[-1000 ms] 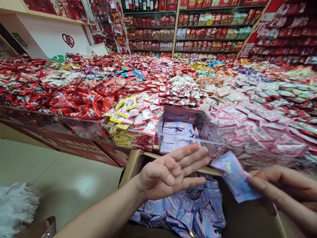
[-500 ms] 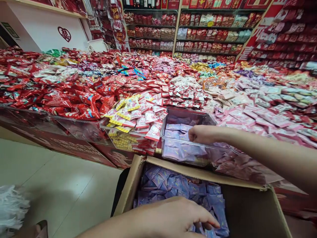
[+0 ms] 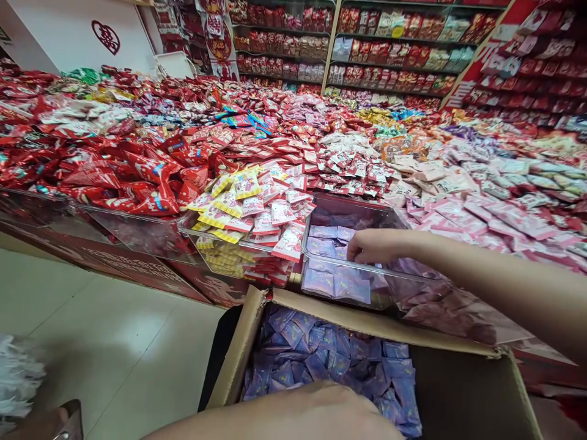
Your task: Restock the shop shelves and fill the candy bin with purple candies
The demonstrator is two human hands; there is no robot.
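Note:
My right hand [image 3: 378,245] reaches down into a clear plastic bin [image 3: 337,264], where small purple packets [image 3: 320,246] lie in neat rows. Its fingers are curled down among the packets, and what they hold, if anything, is hidden. Just in front of the bin stands an opened cardboard box [image 3: 367,319], with a loose heap of the same purple packets [image 3: 316,339] filling its left and middle part. Over this heap, low in the view, is my left hand [image 3: 332,406]. Only its back and wrist show; the fingers are out of sight.
Left of the bin, yellow and white-red packets [image 3: 257,211] overflow another clear bin; red packets [image 3: 132,174] are heaped farther left. Pink packets [image 3: 477,223] lie on the right. Stocked shelves [image 3: 389,55] stand behind. A white stringy bundle [image 3: 18,379] lies on the tiled floor [image 3: 123,330].
My left hand has moved down and slightly left, so its fingers no longer show. In the bin, my right hand has shifted slightly while its fingers stay curled. The view has tilted slightly.

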